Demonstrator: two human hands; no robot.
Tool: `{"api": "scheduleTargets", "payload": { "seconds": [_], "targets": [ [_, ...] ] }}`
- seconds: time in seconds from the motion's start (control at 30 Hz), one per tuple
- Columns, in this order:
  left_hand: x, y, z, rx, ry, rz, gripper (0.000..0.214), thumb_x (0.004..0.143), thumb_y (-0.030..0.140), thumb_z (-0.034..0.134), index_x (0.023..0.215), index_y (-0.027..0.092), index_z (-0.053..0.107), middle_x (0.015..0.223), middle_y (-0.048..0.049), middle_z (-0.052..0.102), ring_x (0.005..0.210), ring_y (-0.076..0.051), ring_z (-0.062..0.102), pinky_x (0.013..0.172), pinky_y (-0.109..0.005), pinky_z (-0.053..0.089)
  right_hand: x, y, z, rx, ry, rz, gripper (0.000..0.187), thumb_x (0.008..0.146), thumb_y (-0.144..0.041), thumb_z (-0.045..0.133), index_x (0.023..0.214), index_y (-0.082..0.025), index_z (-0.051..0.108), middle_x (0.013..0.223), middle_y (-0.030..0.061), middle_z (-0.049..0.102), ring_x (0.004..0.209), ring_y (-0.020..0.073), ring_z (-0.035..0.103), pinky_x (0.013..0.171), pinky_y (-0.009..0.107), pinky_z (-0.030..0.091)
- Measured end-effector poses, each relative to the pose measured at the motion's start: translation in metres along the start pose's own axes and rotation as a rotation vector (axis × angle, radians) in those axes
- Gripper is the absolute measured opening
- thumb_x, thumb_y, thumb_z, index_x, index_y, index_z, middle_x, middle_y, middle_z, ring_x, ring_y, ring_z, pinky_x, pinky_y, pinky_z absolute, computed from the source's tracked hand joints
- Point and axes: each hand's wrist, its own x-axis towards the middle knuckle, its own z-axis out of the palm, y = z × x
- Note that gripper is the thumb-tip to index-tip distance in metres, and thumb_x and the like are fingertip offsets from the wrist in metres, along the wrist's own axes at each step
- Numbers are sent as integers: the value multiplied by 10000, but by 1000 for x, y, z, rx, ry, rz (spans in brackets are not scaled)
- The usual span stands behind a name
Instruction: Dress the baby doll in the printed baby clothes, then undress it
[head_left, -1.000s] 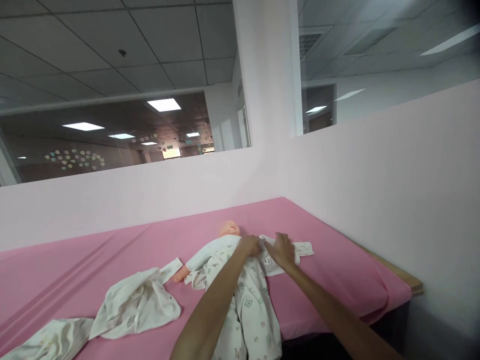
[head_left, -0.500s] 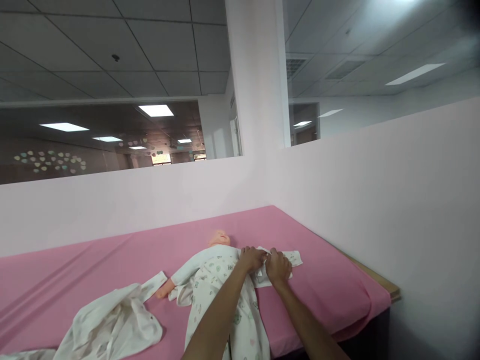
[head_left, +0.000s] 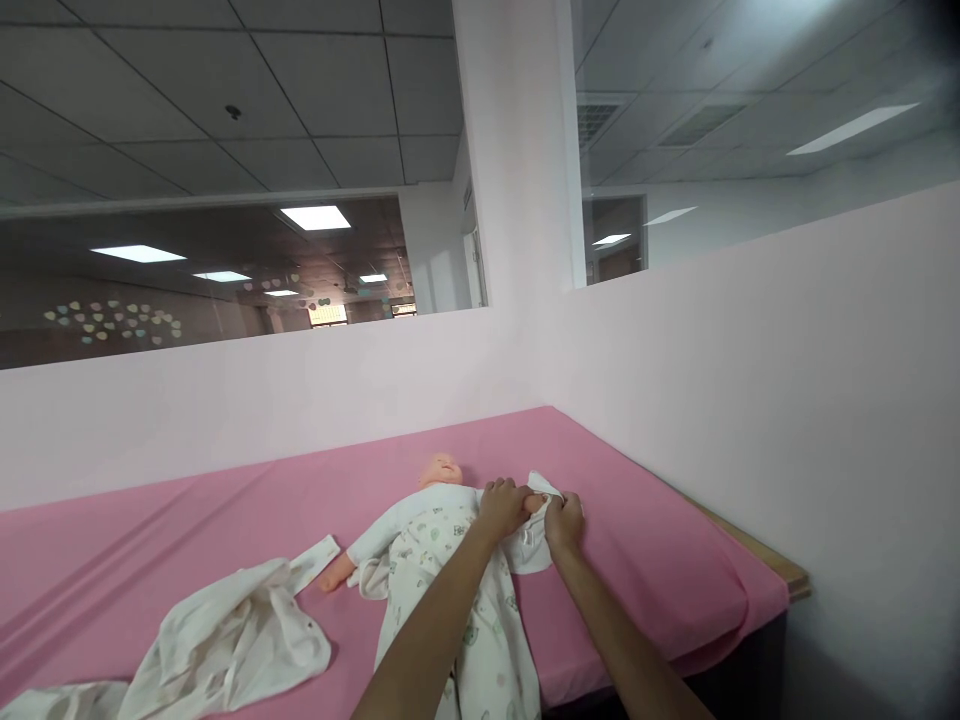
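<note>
A baby doll (head_left: 442, 468) lies on its back on the pink-covered bed, its head toward the wall. It wears a white top with a pale print, and white printed cloth (head_left: 491, 640) covers its legs. My left hand (head_left: 504, 508) is closed round the doll's arm near the wrist, and the doll's small hand (head_left: 535, 502) pokes out beyond my fingers. Just to the right, my right hand (head_left: 564, 522) is closed on a white sleeve (head_left: 544, 484), bunched beside the doll's hand. The doll's other arm (head_left: 337, 573) stretches out to the left.
A crumpled white baby garment (head_left: 240, 640) lies on the pink sheet (head_left: 637, 560) at the left. White walls (head_left: 750, 380) with windows close off the back and right. A wooden board edge (head_left: 765, 555) shows between bed and right wall.
The white sleeve, which lay stretched out to the right, is now gathered up in my right hand. More of the doll's hand shows between my hands, which are slightly further apart.
</note>
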Motion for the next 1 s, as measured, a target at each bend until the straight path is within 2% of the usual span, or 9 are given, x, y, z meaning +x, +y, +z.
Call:
{"api": "scheduleTargets", "payload": {
  "seconds": [0.2,0.37,0.53,0.63,0.77,0.87,1.0],
  "targets": [
    [-4,0,-3,-19,16,-8,336,865,336,499,1166,260,627,1064,-116,621,1034,-277,554,907,-409,394,6,9,6,118,55,64,295,966,-389,441,1111,-171,577,1064,71,631,930,169,608,833,354,498],
    [-4,-2,-4,-68,0,10,352,815,380,575,1147,280,636,1056,-90,626,1031,-274,560,902,-395,404,17,18,11,152,122,138,287,952,-395,482,1092,-166,586,1025,61,629,864,156,611,784,347,520],
    [-4,-11,-10,-148,-2,-10,374,823,427,563,1168,288,606,1048,-60,635,970,-239,592,830,-336,441,23,23,13,173,182,154,299,949,-403,485,1093,-159,577,1011,58,624,836,151,607,757,335,517],
    [-3,-16,-12,-195,6,-29,433,837,468,548,1234,297,550,1092,-41,633,997,-217,590,828,-301,444,22,23,12,150,163,113,299,949,-397,484,1107,-157,567,1017,58,623,841,152,606,761,334,509],
    [1,-16,-7,-205,19,-114,463,859,470,518,1275,269,517,1143,-75,620,1051,-236,583,853,-320,442,11,18,11,56,84,8,251,928,-322,475,1084,-149,569,959,67,647,845,182,613,764,334,476],
    [5,-12,-3,-194,5,-174,492,840,537,515,1225,232,555,1114,-112,633,1034,-274,599,855,-369,451,2,13,13,-33,12,-93,220,881,-271,452,1007,-161,595,938,87,671,866,228,625,740,326,442],
    [3,-7,-5,-193,-13,-170,517,801,606,533,1122,209,614,1054,-123,660,1018,-299,610,882,-407,448,-7,7,12,-122,-23,-186,290,879,-293,401,1035,-148,597,1035,133,667,956,256,623,741,314,423]
  ]
}}
